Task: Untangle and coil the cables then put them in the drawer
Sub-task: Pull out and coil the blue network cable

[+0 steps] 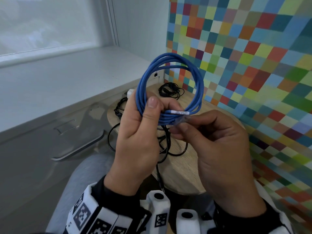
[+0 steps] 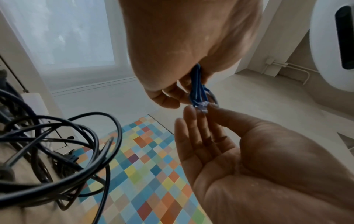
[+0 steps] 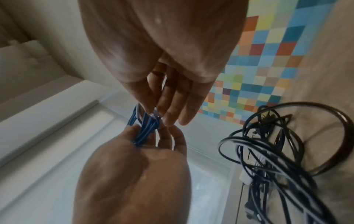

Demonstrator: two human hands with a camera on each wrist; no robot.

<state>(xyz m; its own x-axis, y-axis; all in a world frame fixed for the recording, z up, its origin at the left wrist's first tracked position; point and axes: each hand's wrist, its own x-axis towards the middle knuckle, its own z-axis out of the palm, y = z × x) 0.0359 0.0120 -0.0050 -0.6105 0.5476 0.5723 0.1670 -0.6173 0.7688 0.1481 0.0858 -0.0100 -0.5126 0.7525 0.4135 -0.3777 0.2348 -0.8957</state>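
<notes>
A blue network cable wound into a round coil stands upright above the table. My left hand grips the coil's lower left side, thumb on top. My right hand pinches the cable's clear plug just under the coil; a white label sits near that end. In the left wrist view the blue cable runs out of my left palm to the plug. In the right wrist view my right fingertips meet the blue cable. The white drawer front with its handle looks closed.
Tangled black cables lie on the round wooden table below my hands, with a small black bundle at the back. A white windowsill is on the left, a coloured chequered wall on the right.
</notes>
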